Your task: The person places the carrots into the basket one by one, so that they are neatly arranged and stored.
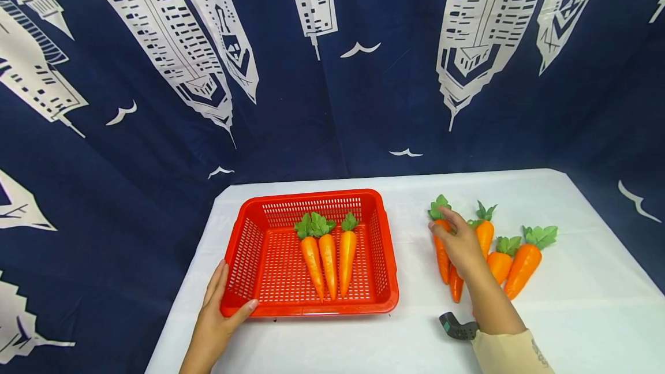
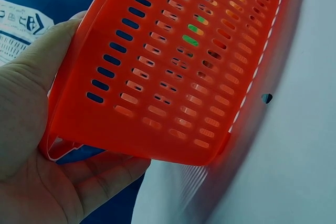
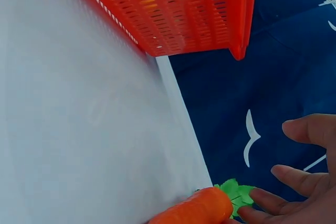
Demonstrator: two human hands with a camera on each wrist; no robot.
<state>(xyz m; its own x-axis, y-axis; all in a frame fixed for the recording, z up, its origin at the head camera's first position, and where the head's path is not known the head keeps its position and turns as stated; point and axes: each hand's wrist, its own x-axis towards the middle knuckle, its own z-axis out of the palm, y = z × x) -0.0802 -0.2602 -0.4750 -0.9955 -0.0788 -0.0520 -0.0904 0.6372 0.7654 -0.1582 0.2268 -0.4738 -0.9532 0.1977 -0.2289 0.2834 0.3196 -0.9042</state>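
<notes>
My left hand (image 1: 214, 315) grips the near left corner of a red plastic basket (image 1: 312, 309), its thumb at the rim and its fingers around the outside. In the left wrist view the basket's slotted wall (image 2: 131, 135) fills the space beside the palm. Three orange carrots with green leaves, one of them this carrot (image 1: 347, 258), lie inside the basket. My right hand (image 1: 461, 245) hovers by the leafy top of the leftmost carrot (image 1: 441, 258) in a loose group, fingers spread. The right wrist view shows that hand's fingers apart beside a carrot (image 3: 197, 208) and its leaves.
Several more carrots, such as this plump one (image 1: 523, 270), lie on the white table (image 1: 415, 299) around and partly behind my right forearm. A dark grey device (image 1: 458, 326) sits at my right wrist. Behind the table hangs a navy cloth (image 1: 332, 120) with white building prints.
</notes>
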